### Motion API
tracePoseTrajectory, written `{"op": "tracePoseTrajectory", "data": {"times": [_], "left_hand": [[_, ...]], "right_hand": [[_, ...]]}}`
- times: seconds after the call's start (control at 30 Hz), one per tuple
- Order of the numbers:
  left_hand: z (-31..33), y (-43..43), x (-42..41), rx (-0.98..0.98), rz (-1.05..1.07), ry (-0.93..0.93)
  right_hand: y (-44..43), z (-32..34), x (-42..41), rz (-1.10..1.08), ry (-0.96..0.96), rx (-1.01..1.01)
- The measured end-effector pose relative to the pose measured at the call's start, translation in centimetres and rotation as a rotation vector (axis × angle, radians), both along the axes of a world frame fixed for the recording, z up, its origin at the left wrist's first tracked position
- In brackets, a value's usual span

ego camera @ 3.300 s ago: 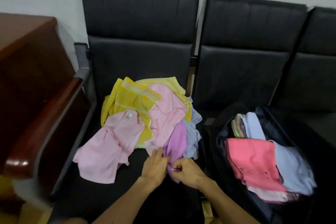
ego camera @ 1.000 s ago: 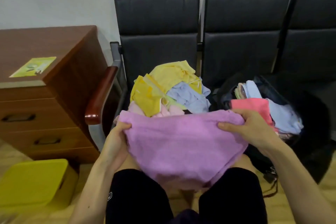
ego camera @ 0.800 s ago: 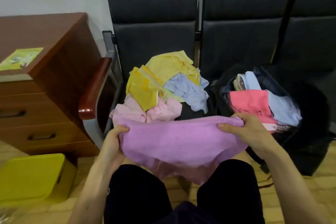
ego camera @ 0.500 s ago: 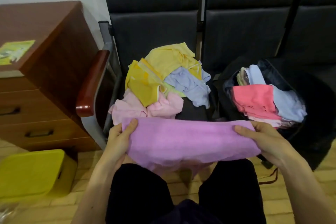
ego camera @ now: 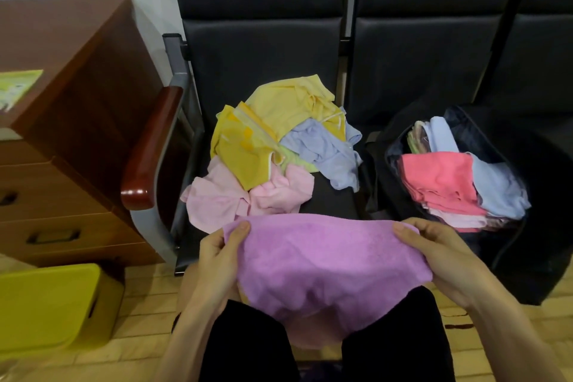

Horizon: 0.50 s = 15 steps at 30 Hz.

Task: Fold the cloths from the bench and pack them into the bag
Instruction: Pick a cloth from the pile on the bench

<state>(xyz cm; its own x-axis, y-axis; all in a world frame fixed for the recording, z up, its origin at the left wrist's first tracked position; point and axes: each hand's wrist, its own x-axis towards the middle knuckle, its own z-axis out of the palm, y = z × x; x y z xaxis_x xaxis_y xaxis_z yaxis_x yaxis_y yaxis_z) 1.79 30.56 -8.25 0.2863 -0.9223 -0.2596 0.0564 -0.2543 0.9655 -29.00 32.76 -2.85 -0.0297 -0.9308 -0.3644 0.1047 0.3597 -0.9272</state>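
A purple cloth (ego camera: 325,263) is stretched over my lap. My left hand (ego camera: 217,260) grips its left edge with the thumb on top, and my right hand (ego camera: 440,254) grips its right edge. Behind it, on the black bench seat (ego camera: 328,201), lies a loose pile of cloths (ego camera: 273,149) in yellow, pale blue and pink. To the right stands an open black bag (ego camera: 533,226) holding folded cloths, with a coral pink cloth (ego camera: 437,180) on top and a light blue one beside it.
A brown wooden cabinet (ego camera: 62,133) with drawers stands at the left, next to the bench's wooden armrest (ego camera: 148,149). A yellow plastic box (ego camera: 49,304) sits on the tiled floor at lower left. My knees in black trousers fill the bottom.
I pulled the purple cloth out of the pile and spread it between both hands. Over the last second it came down from chest height onto my lap, the hands moving apart.
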Motion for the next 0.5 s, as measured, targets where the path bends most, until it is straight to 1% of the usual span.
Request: {"op": "tracePoseTrajectory", "data": {"times": [0.1, 0.2, 0.27, 0.4, 0.5], "left_hand": [[0.8, 0.2, -1.7, -0.033, -0.060, 0.049], [1.8, 0.4, -3.8, -0.048, -0.125, 0.070], [2.5, 0.6, -5.1, -0.080, -0.203, 0.049], [3.5, 1.6, -7.3, -0.187, -0.407, 0.013], [3.1, 1.7, -8.0, -0.232, -0.403, -0.079]], "right_hand": [[-0.2, -0.2, 2.0, -0.043, -0.018, -0.005], [-0.3, -0.5, 4.0, -0.066, 0.037, -0.013], [-0.3, -0.9, 5.2, -0.055, 0.080, -0.013], [-0.2, -1.1, 7.1, -0.050, 0.075, -0.021], [-0.3, -1.0, 8.0, -0.082, 0.088, -0.033]]}}
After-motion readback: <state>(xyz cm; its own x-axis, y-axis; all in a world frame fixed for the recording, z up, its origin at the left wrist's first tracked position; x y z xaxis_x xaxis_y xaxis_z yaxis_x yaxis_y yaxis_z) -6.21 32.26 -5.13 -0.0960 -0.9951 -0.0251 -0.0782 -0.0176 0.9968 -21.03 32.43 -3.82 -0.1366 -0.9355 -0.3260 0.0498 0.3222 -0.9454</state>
